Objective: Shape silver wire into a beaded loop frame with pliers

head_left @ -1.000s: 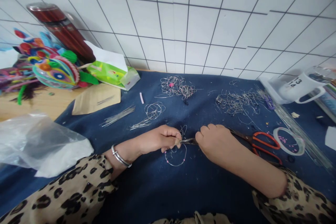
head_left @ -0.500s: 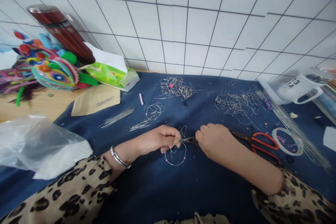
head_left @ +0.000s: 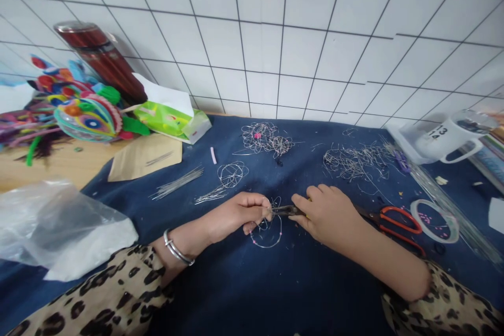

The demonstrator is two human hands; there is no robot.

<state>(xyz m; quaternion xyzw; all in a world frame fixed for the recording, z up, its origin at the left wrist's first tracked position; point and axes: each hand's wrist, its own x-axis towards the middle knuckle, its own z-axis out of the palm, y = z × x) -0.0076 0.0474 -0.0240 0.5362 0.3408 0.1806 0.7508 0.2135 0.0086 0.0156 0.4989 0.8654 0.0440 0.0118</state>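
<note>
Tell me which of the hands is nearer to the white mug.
Right. The right hand lies on the blue cloth, on the same side as the white mug, which sits at the far right. The left hand is farther away, left of the right hand.

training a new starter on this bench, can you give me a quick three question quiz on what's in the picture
1. True or false: the right hand holds pliers whose tip meets the beaded wire loop.
2. What does the left hand do? A) pinches the wire loop B) lifts the white mug C) rests on the plastic bag
3. Which tool with red handles lies on the blue cloth just right of the right hand?

Key
1. True
2. A
3. The scissors
</note>
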